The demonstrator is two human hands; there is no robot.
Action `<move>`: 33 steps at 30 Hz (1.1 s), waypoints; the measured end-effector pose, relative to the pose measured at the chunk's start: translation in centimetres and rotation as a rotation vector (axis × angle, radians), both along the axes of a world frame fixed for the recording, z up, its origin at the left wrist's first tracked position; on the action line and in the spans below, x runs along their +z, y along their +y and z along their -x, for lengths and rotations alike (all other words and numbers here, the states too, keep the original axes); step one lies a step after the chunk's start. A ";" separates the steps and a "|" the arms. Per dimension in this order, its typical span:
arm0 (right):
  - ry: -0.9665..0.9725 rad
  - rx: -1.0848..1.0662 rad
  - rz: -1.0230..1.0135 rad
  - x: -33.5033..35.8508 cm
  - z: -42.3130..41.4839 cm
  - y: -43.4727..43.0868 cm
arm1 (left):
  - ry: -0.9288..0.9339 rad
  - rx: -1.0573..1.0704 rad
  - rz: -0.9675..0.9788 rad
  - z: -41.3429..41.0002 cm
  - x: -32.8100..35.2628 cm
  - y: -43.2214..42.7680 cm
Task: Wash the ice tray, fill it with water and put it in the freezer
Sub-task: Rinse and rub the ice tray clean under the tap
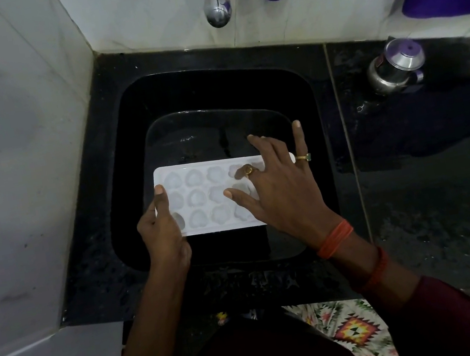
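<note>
Ice tray [199,198] over black sink [211,87] — tap [217,8] above.

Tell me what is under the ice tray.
The black sink basin lies below the ice tray. The left hand grips its left edge, thumb on top; fingers beneath are hidden.

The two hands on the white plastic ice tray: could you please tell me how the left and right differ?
The left hand grips the left end of the white plastic ice tray, thumb on top; the right hand lies spread over its right part, fingers straight. The right hand wears gold rings and orange wrist threads; the left hand shows none. Both touch the tray over the black sink.
</note>
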State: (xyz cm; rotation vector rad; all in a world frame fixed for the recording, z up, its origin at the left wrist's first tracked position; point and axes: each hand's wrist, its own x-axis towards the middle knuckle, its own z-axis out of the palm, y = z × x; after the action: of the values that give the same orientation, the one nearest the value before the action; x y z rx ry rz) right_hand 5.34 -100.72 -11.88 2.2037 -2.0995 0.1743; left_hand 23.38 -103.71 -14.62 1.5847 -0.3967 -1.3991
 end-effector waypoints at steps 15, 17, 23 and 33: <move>-0.097 0.021 -0.044 0.0 -0.5 2.1 | 0.015 -0.003 -0.006 0.2 0.0 0.3; -0.086 0.024 -0.073 0.1 -0.7 2.2 | 0.013 -0.003 -0.001 0.2 0.0 0.3; -0.081 0.033 -0.061 0.6 -0.8 2.0 | 0.007 0.009 -0.006 0.1 0.1 0.5; -0.083 0.047 -0.067 0.1 -0.9 2.1 | 0.012 0.004 0.003 0.1 0.2 0.7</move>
State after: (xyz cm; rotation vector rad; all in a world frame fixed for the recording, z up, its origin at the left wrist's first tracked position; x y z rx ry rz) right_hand 6.27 -98.65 -11.75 2.3241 -2.1263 0.2054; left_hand 23.25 -103.03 -14.41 1.5737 -0.3880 -1.4033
